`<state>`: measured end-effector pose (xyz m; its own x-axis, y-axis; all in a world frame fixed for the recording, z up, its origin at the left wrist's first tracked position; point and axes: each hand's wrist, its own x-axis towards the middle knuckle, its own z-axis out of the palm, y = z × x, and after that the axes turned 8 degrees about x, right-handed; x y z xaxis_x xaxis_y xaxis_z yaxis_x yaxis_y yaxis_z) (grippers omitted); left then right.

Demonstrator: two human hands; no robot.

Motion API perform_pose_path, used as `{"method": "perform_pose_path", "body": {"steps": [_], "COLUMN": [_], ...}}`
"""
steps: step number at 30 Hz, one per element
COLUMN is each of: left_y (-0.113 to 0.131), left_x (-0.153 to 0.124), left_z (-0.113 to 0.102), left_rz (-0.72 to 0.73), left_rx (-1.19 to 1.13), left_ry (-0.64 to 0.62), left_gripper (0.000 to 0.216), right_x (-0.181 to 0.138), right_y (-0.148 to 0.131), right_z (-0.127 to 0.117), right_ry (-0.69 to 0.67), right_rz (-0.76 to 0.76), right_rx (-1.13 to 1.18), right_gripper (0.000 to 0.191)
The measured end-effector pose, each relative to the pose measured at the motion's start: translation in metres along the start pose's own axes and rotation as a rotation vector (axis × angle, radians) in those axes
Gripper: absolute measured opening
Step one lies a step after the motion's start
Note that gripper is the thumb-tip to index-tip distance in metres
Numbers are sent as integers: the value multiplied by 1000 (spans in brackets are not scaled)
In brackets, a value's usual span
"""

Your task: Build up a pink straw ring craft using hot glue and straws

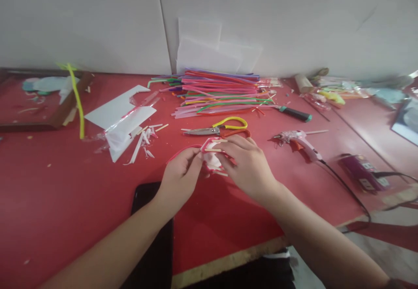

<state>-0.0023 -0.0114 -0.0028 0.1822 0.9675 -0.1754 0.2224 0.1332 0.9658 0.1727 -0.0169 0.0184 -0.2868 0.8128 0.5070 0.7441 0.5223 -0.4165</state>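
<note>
Between my two hands is a small white craft piece (212, 160) with a pink-red edging and thin pale sticks. My left hand (183, 173) pinches its left edge between thumb and fingers, and a red-pink strip (183, 151) trails out past that hand. On the other side, my right hand (248, 162) has its fingers closed on the sticks at the top and right of the piece. Fingers hide part of it. Just beyond the hands lie scissors (215, 130) with one yellow and one orange handle.
Behind the scissors lies a pile of coloured pipe cleaners (222, 90). White card (114, 106) and paper scraps (143, 143) are to the left, near a wooden tray (65, 114). At right are a glue gun (302, 143), a purple box (362, 173) and a cutter (295, 113). A black phone-like slab (153, 236) lies below.
</note>
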Motion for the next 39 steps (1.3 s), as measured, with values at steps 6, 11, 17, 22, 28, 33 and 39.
{"method": "perform_pose_path", "body": {"steps": [6, 11, 17, 22, 28, 33, 39], "left_y": [0, 4, 7, 7, 7, 6, 4], "left_x": [-1, -4, -9, -12, -13, -11, -14], "left_z": [1, -1, -4, -5, -3, -3, -2], "left_rz": [22, 142, 286, 347, 406, 325, 289], "left_rx": [-19, 133, 278, 331, 343, 278, 211], "left_ry": [19, 91, 141, 149, 139, 130, 123], "left_gripper": [30, 22, 21, 20, 18, 26, 30], "right_x": [-2, -1, 1, 0, -2, -3, -2], "right_y": [-3, -10, -9, -8, -10, -4, 0], "right_z": [-9, -10, -9, -7, -5, -5, -8], "right_ry": [92, 270, 297, 364, 418, 343, 230], "right_rz": [-25, -30, -77, -121, -71, -74, -149], "right_rx": [17, -28, -114, -129, -75, 5, 76], "right_gripper": [15, 13, 14, 13, 19, 15, 29]}}
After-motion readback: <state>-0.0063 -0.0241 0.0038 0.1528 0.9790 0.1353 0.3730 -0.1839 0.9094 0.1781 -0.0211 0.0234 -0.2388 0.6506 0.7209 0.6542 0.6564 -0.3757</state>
